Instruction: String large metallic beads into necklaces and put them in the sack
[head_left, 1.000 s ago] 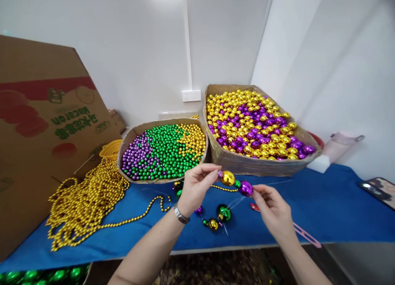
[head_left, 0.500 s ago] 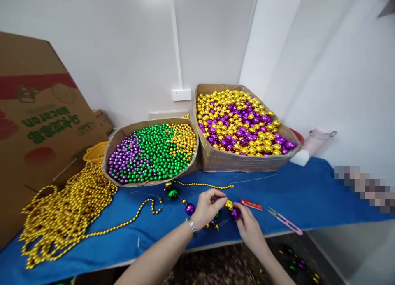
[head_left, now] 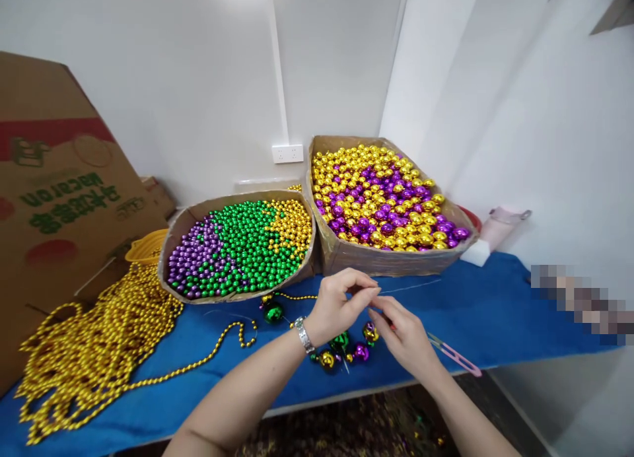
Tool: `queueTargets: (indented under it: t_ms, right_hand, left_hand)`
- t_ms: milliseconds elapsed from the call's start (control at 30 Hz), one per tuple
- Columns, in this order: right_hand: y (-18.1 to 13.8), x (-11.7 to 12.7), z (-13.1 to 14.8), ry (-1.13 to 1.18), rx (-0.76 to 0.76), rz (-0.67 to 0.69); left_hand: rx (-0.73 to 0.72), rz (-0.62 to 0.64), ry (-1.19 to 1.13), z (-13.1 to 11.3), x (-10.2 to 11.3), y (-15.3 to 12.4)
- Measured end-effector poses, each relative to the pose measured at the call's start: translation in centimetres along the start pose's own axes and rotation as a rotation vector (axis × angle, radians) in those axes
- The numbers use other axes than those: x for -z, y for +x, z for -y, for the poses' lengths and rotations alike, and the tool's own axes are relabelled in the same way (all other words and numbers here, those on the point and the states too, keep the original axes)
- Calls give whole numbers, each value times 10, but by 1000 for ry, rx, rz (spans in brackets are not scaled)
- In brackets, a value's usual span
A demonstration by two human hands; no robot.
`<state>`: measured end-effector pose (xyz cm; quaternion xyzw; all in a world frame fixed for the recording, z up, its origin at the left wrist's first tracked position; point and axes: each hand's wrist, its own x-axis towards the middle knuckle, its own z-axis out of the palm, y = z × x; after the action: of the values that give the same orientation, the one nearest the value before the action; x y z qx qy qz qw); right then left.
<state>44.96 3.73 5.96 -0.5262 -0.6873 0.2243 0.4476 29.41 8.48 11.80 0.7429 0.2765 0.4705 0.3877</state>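
My left hand (head_left: 341, 305), with a watch (head_left: 303, 335) on its wrist, is closed in a pinch over the table. My right hand (head_left: 401, 328) pinches close by, its fingertips meeting the left ones. What lies between the fingers is too small to make out. Just below the hands, a string of large shiny beads rests on the blue cloth: a gold bead (head_left: 327, 360), a green bead (head_left: 341, 341) and a purple bead (head_left: 361, 351) among them. Left of my wrist lies another large green bead (head_left: 273, 312). Pink-handled thread snips (head_left: 460, 358) lie right of my right hand.
Behind stand a carton of small purple, green and gold beads (head_left: 242, 246) and a carton of larger gold and purple beads (head_left: 386, 199). Gold bead chains (head_left: 99, 351) are heaped at left beside a big cardboard box (head_left: 59, 179). A pink cup (head_left: 502, 226) is at right.
My fingers have let go of the gold and purple beads, which now lie on the cloth. Both hands have moved slightly up and their fingertips have come together.
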Motion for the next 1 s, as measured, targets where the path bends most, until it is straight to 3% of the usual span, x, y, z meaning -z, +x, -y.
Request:
queueTargets:
  t_ms: [200, 333, 500, 600, 700, 833, 1000]
  right_hand:
    - [-13, -10, -17, 188, -224, 88]
    - [-13, -4, -19, 218, -253, 16]
    - [8, 22, -8, 357, -260, -141]
    - [20, 41, -1, 445, -230, -282]
    - [24, 62, -2, 472, -214, -410]
    - [20, 81, -14, 524, -223, -535]
    - [6, 67, -18, 569, -289, -505]
  left_hand:
    - [50, -63, -65, 10, 0, -6]
    - [130, -88, 20, 40, -2, -41]
    - [205, 284, 590, 88, -11, -108]
    - [190, 495, 845, 101, -10, -127]
    - [111, 608, 1003, 104, 12, -130]
    - [15, 620, 1164, 109, 70, -130]
    - [34, 548, 1340, 117, 139, -141]
